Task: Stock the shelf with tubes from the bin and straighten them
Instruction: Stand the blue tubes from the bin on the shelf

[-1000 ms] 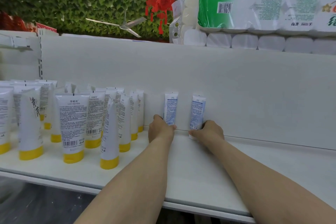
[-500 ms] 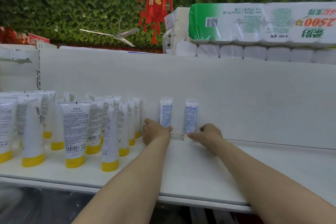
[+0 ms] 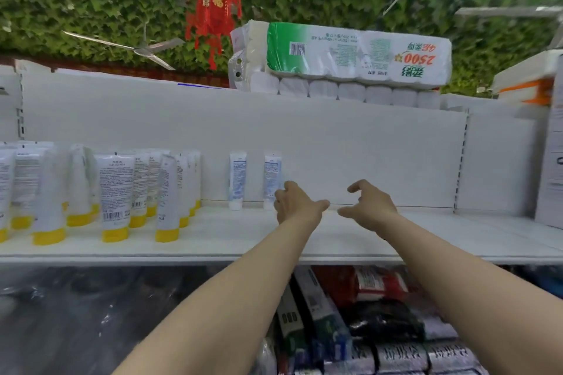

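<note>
Two small tubes [image 3: 237, 181] [image 3: 272, 179], perhaps twelve yellow-capped tubes [image 3: 115, 195], two empty hands [image 3: 294, 204] [image 3: 370, 207]

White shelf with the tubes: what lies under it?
Under the white shelf, on the right, lie stacked packaged goods, red, dark and white; labels too blurred to read. The left forearm and right forearm cover part of them. Leftward only blurred darkness shows.

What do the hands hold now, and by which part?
Nothing. The left hand and right hand hover open above the shelf.
</note>
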`<state>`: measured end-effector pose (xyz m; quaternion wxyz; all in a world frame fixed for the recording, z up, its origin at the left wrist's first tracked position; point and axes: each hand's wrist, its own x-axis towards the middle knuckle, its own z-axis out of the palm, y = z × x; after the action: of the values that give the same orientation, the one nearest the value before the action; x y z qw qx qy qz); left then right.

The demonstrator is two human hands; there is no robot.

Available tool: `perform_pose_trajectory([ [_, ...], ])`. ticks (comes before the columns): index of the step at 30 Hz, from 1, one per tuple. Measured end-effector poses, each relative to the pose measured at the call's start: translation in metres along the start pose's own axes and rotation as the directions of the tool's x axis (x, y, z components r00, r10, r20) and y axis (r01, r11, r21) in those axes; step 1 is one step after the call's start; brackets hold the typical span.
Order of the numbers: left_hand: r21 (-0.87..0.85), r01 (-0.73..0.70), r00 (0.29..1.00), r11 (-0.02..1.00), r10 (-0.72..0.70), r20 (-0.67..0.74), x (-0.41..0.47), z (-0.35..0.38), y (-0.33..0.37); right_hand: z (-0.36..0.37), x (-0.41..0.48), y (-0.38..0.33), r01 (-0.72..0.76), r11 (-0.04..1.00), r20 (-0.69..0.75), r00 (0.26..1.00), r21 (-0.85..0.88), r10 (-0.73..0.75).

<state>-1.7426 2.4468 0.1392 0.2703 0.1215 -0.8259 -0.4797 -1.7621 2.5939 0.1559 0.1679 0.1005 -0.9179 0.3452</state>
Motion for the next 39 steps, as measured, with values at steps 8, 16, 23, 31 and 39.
perform_pose_trajectory([
  [8,0.003,-0.051,0.998,0.999,0.05,0.047,-0.085,0.005,0.038,-0.071,-0.052,0.047,0.076,0.959,-0.032,0.996,-0.274,-0.088],
  [16,0.074,-0.056,0.996,0.996,0.05,0.07,-0.184,0.084,0.066,-0.138,-0.116,0.151,0.12,0.924,0.045,0.993,-0.364,-0.111],
  [23,0.122,-0.079,0.977,0.989,0.052,0.209,-0.28,0.202,0.071,-0.178,-0.171,0.281,0.041,0.897,0.106,0.994,-0.439,0.007],
  [31,0.192,-0.079,0.921,0.978,-0.002,0.388,-0.355,0.322,0.034,-0.184,-0.209,0.411,-0.047,0.884,0.18,0.973,-0.465,0.146],
  [39,0.246,-0.056,0.812,0.968,-0.1,0.576,-0.374,0.449,-0.029,-0.157,-0.208,0.538,-0.218,0.845,0.215,0.908,-0.489,0.359],
])
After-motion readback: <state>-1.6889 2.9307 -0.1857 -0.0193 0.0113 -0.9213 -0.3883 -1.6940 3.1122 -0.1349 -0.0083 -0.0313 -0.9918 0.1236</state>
